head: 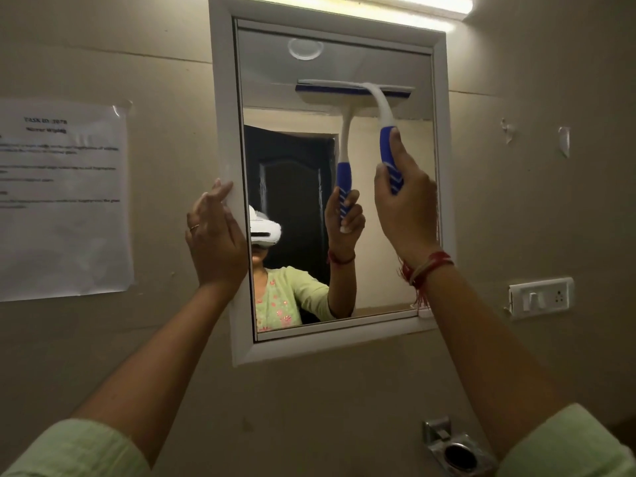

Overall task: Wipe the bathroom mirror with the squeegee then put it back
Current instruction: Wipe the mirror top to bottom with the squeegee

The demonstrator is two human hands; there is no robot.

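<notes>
Right hand (pixel 404 204) wraps our squeegee (pixel 375 98) handle, blade high on mirror (pixel 292 74) | left hand (pixel 215 235) flat, steadying frame (pixel 223 132) | risk: uneven pressure may lift 1 blade end, leaving streaks

A printed sheet (pixel 63 201) is taped to the wall, a tube light (pixel 413 5) glows overhead, and a switchboard (pixel 540 298) and metal holder (pixel 457 449) sit lower right.
</notes>
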